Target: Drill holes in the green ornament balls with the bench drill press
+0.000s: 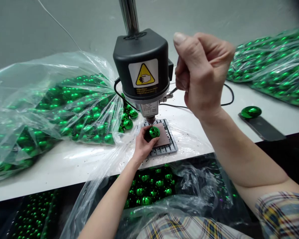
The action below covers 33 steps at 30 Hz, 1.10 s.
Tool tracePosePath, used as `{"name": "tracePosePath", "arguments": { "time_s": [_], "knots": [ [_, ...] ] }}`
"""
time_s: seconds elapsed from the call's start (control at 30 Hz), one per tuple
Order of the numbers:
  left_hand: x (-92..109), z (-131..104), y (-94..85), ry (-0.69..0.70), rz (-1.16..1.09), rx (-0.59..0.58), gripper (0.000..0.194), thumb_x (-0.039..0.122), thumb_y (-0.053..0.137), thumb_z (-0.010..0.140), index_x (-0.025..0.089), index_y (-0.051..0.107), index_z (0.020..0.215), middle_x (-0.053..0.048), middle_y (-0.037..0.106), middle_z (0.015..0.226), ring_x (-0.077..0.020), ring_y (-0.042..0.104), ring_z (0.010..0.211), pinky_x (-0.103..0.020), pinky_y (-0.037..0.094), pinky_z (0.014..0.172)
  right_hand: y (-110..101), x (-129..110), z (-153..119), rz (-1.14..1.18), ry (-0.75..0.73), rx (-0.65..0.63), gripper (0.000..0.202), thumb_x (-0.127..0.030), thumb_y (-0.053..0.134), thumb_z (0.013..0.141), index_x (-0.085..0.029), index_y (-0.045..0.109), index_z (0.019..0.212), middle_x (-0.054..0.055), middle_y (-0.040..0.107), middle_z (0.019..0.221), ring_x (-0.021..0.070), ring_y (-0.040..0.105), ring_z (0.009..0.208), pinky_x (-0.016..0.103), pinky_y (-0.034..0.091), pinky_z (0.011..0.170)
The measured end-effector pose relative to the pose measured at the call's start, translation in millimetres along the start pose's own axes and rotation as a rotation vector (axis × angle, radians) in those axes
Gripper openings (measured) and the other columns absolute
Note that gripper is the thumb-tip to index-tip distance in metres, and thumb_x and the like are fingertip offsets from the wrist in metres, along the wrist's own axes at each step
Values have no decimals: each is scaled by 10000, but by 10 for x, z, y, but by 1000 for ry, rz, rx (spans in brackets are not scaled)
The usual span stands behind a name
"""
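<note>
My left hand (145,142) is closed around a shiny green bauble (154,132), thumb on one side and fingers on the other. The bauble rests on a brownish board (163,141) on the slotted metal base (173,147) of a small drill press (141,53). Its chuck (150,119) sits just above the bauble; whether they touch I cannot tell. Raised at the right of the machine head, my right hand (204,69) is curled into a fist with the thumb on top. Whatever it grips is hidden by the fingers.
Clear plastic bags of green baubles lie left (77,109) and right (276,66). Loose baubles (128,124) sit behind the base. At right, another bauble (251,112) rests on a phone (266,127). Below the table edge is an open bag of baubles (147,200). A black cable (175,106) runs behind.
</note>
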<state>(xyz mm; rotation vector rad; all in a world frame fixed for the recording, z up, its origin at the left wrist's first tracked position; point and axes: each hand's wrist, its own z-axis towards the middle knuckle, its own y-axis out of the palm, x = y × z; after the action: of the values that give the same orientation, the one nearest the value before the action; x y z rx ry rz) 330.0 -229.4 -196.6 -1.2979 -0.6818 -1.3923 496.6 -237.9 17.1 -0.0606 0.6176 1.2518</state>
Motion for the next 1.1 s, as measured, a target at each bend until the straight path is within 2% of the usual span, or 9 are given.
{"name": "tracePosePath", "arguments": {
  "time_s": [0.17,0.33,0.43,0.63,0.8,0.93,1.1],
  "knots": [
    [-6,-2,7,4,-26,1,556,324,844,735,205,582,1211,-106,694,1167,-282,666,1104,-484,523,1008,-80,-70,-206,-106,-53,0,501,-330,710,929,-235,446,514,-44,435,449,99,352,379,320,304,414],
    [-25,-11,19,8,-36,8,553,316,839,744,200,583,1220,-109,688,1177,-283,661,1116,-483,519,1018,-166,-151,-452,-92,-49,13,504,-339,726,896,-240,442,491,-42,411,426,121,327,359,354,237,395],
    [-41,-11,23,8,-55,4,565,316,842,743,199,579,1229,-111,684,1190,-283,658,1128,-477,517,1025,-207,-120,-557,-101,-47,10,491,-343,703,899,-241,440,498,-44,407,428,122,322,345,358,245,388],
    [-14,-12,18,8,-39,8,555,324,843,738,198,581,1210,-112,685,1182,-286,659,1130,-475,518,1026,-279,54,-706,-31,-258,-25,536,-220,628,915,-217,278,509,-63,280,424,81,285,339,296,215,364],
    [-5,-12,14,12,-32,16,551,318,844,732,202,583,1203,-108,692,1172,-289,665,1117,-494,524,1020,-321,137,-746,18,-430,-115,484,-109,603,879,-213,302,515,-78,281,408,65,277,321,275,222,356],
    [-2,-10,13,9,-14,24,561,320,856,714,204,588,1193,-106,697,1180,-291,670,1122,-494,525,1024,-351,194,-742,31,-538,-185,393,-90,584,867,-221,385,555,-87,293,421,60,273,305,273,217,336],
    [28,-22,12,8,-22,29,562,308,858,709,199,587,1190,-104,701,1175,-280,675,1109,-470,534,1005,-394,221,-806,31,-546,-256,391,-89,586,865,-227,383,560,-88,339,412,64,288,301,284,222,330]
  ]
}}
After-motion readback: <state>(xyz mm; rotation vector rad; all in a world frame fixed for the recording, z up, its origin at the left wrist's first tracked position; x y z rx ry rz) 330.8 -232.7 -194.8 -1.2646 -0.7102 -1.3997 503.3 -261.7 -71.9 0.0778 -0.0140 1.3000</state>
